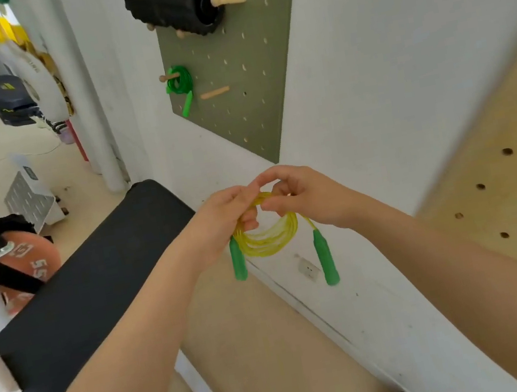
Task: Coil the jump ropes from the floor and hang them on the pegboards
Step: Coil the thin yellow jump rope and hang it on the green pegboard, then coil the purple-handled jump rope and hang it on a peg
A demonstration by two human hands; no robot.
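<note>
A yellow jump rope with two green handles hangs coiled in several loops in front of the white wall. My left hand grips the top of the coil, and one handle dangles below it. My right hand pinches the rope at the coil's top, with the other handle hanging beneath. A green pegboard on the wall above holds a coiled green jump rope on a wooden peg. A bare wooden peg sticks out beside it.
A black foam roller sits on pegs at the green board's top. A light wooden pegboard fills the right side. A black padded bench stands at the left, with weight plates and gym gear beyond it on the floor.
</note>
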